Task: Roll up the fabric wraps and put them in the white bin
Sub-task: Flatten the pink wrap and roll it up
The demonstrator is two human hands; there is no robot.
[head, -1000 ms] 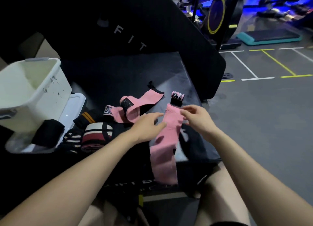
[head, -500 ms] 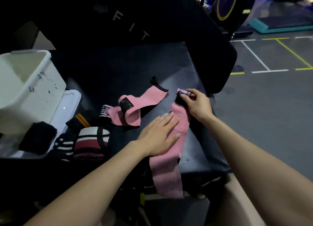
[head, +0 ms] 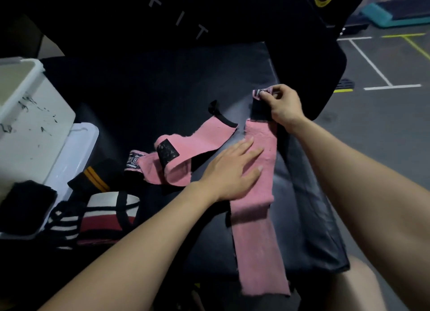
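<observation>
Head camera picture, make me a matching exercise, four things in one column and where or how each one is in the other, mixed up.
Things:
1. left hand
2. right hand
3. white bin
4. striped wrap

States:
A. far left on the black bench
B. pinches the far end of the long pink wrap
C. bundled near the bin
D. lies flat on the long pink wrap

Pairs: 1-D, 2-B, 3-A, 4-C
</observation>
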